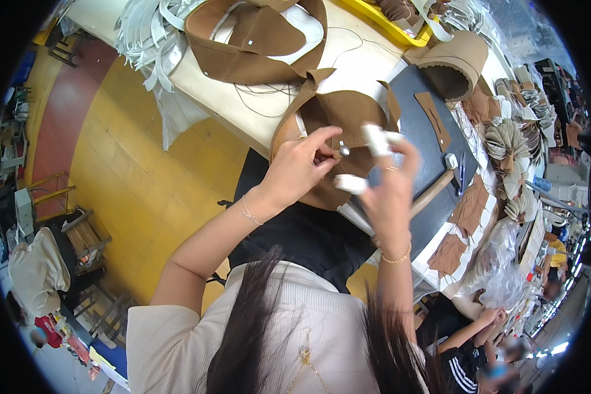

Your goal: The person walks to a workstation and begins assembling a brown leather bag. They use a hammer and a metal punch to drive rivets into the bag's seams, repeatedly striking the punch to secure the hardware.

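With fingers bunched, pinch unclear, the left hand (300, 165) is being held over a brown bag (348, 108); the right hand (390, 192), fingers spread, at three o'clock.

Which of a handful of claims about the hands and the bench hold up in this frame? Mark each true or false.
1. The left hand and right hand are both at the brown workpiece. True.
2. The right hand's fingertips are all bare. False: white covers sit on some of them.
3. A wooden-handled hammer lies on the dark mat. True.
4. The yellow tray sits on the dark mat. False: this tray is on the pale tabletop.
5. Each wrist wears a bracelet. True.
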The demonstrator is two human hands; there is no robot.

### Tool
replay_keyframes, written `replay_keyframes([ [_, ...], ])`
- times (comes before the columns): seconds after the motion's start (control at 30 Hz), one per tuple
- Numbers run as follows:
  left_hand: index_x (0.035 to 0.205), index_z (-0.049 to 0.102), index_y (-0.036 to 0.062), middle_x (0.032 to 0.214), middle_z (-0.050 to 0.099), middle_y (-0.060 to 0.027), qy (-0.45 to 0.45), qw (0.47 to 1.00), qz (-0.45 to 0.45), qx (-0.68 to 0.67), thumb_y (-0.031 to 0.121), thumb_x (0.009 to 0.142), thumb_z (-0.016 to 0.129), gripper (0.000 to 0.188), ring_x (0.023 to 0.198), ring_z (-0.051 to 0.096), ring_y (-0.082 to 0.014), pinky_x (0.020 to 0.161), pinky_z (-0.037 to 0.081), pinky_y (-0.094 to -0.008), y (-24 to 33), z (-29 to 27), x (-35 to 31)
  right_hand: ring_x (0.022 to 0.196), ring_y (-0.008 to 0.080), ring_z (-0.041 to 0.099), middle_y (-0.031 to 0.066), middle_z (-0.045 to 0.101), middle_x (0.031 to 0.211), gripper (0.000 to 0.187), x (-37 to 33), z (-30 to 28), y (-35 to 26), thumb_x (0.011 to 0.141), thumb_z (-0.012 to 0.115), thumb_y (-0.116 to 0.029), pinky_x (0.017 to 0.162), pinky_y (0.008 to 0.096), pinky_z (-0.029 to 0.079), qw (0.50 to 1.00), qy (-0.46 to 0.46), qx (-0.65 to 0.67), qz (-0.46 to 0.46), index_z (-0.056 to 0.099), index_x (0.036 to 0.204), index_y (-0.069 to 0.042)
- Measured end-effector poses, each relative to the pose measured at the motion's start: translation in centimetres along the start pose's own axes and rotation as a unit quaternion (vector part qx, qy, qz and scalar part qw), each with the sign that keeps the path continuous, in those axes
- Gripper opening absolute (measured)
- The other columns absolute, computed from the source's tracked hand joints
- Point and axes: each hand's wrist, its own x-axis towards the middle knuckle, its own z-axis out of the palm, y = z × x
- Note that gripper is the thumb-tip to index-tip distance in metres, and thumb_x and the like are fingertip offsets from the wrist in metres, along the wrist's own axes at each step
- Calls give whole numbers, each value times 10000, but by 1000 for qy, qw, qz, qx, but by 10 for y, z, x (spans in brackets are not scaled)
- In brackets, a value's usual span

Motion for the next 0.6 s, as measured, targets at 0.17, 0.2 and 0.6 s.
replay_keyframes([
  [0.17, 974, 701, 0, 713, 645, -72, -3, 997, 59, 55, 55, 848, 722, 139, 544, 564, -104, 540, 474, -234, -2, -6, -3, 1070, 378, 483, 209, 460, 1131, 704, -28, -25, 75, 799, 785, -298, 939, 463, 405, 933, 121, -180, 288, 484, 1342, 33],
  [0.2, 952, 705, -2, 709, 643, -72, -3, 996, 62, 60, 60, 847, 725, 123, 536, 558, -106, 535, 469, -234, -3, -7, -4, 1025, 379, 508, 211, 476, 1102, 708, -36, -24, 85, 796, 788, -287, 913, 461, 423, 933, 104, -191, 286, 476, 1344, 35],
  [0.6, 904, 724, 25, 768, 688, -105, -4, 988, 88, 124, 60, 807, 745, 105, 627, 635, -189, 579, 488, -299, 4, -3, -2, 605, 105, 540, 56, 548, 795, 385, -81, -49, 110, 919, 602, -132, 504, 236, 457, 864, 135, 275, 400, 500, 1274, -22],
])
